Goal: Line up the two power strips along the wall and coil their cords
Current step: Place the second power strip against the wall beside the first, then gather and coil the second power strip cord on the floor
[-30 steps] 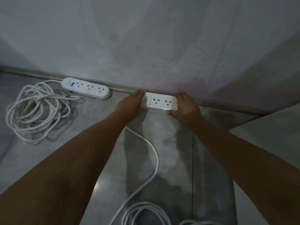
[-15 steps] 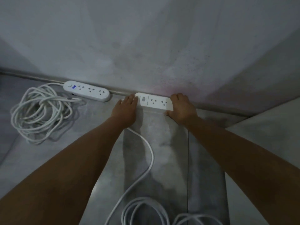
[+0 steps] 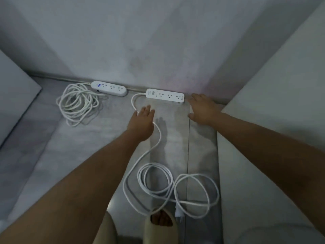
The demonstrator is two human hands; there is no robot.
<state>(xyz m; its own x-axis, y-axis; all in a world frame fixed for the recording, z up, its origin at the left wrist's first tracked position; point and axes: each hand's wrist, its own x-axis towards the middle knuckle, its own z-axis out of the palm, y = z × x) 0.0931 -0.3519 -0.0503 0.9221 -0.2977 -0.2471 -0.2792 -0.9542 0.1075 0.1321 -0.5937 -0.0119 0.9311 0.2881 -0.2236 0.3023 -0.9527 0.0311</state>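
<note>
**Power strips and their cords**

Nearest the camera, a foot in a pale slipper (image 3: 161,224) stands on the grey floor (image 3: 88,155), with one loop of the loose cord (image 3: 175,187) right at its toe. This white cord lies in several wide, uneven loops, some overlapping, spread from the slipper out to the right. From the loops a single strand runs away from the camera and passes under the left hand (image 3: 142,122). It then curls round to the left and enters the left end of the right power strip (image 3: 165,95).

The left hand is released, palm down over that strand, fingers straight and slightly spread. Whether it touches the cord cannot be told. The right hand (image 3: 202,110) is also released and grasps nothing. It lies flat with fingers stretched toward the wall, fingertips just beside the right end of the right power strip.

Farther off, the right power strip, a squared white bar with three sockets, lies lengthwise at the foot of the wall (image 3: 158,50). To its left, with a gap between them, lies the left power strip (image 3: 109,88). It has rounded ends and a small blue light, and sits along the same wall, slightly angled. Its bundled cord (image 3: 77,103) sits in a rough coil on the floor just left of it.
</note>
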